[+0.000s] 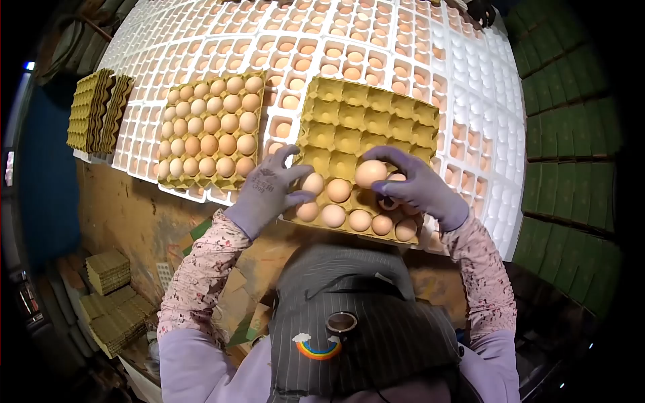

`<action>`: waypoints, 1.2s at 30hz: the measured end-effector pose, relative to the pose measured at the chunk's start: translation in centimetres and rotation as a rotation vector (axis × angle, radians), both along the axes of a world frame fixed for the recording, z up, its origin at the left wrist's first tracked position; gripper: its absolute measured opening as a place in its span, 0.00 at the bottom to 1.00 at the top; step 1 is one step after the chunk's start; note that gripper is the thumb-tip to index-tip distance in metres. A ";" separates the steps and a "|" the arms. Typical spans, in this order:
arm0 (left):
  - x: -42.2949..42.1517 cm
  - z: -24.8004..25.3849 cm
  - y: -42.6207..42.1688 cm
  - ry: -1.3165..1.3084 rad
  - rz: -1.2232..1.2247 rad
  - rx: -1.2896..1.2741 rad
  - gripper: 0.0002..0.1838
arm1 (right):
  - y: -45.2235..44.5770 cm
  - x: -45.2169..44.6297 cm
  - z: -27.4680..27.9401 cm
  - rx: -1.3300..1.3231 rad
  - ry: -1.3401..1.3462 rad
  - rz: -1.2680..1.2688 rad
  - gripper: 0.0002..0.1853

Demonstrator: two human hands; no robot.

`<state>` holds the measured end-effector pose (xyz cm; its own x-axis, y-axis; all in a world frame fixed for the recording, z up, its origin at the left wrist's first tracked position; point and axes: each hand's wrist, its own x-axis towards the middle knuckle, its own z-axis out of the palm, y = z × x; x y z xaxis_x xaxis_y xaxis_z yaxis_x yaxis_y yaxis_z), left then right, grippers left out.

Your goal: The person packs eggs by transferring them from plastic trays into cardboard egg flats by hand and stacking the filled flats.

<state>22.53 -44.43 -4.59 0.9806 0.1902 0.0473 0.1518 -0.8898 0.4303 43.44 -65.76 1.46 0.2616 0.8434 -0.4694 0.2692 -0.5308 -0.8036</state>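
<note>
My right hand, in a grey-purple glove, grips an egg between fingers and thumb, just above a yellow pulp egg tray. Close to its palm are more eggs, partly hidden by the thumb. My left hand, gloved alike, has its index finger and thumb closed about another egg at the tray's left side. Brown eggs fill the row nearest me, and one egg sits between my hands in the second row. The tray's far rows show bare cups.
A yellow tray full of eggs lies to the left, beside a stack of pulp trays. White foam trays of eggs spread across the table beneath. Green stacked boxes line the right; more pulp trays sit lower left.
</note>
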 end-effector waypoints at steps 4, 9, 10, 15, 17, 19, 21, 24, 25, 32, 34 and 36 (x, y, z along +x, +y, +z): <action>-0.8 2.0 0.8 0.098 0.316 -1.323 0.20 | 1.5 -2.2 -0.8 0.137 -0.024 0.027 0.22; -1.1 3.5 -2.5 0.186 0.053 -0.326 0.21 | 3.7 -5.2 -2.7 -0.040 -0.932 0.442 0.19; -1.1 3.0 -3.5 0.309 -0.010 0.024 0.22 | 3.3 -4.9 -2.6 -0.040 -0.935 0.438 0.19; -2.3 2.3 -2.2 0.102 0.107 -0.334 0.32 | -3.5 -1.6 -1.7 0.226 0.048 -0.268 0.26; -0.9 4.0 -1.7 0.241 0.303 -1.551 0.40 | -6.3 -1.1 -0.3 0.119 0.635 -0.598 0.33; 1.6 3.6 -3.7 0.167 0.295 -2.111 0.43 | -9.1 -0.9 -2.6 0.280 0.777 -0.607 0.39; 4.3 4.1 -5.2 0.199 0.324 -2.079 0.40 | -10.6 0.0 -3.0 0.312 0.742 -0.614 0.40; 9.8 6.6 -8.2 0.330 0.250 -1.845 0.37 | -13.9 1.6 -1.4 0.364 0.445 -0.563 0.26; 11.9 6.5 -8.7 0.410 0.205 -1.804 0.36 | -15.2 3.2 -2.0 0.275 0.478 -0.608 0.24; 32.3 0.5 -17.9 -0.060 0.018 -0.185 0.26 | -20.8 18.1 -7.7 0.058 -0.695 -0.637 0.27; 37.0 -1.8 -19.2 0.044 0.061 -0.100 0.25 | -20.7 23.3 -9.7 -0.028 -0.985 -0.543 0.26; 40.4 -3.9 -19.6 0.226 0.074 0.061 0.25 | -20.2 27.6 -11.5 -0.118 -1.098 -0.452 0.24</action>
<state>62.96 -64.08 -8.46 0.9511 0.2655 -0.1578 0.3038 -0.8961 0.3235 71.04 -85.97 -10.06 0.8337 0.5385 0.1222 0.5521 -0.8094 -0.2002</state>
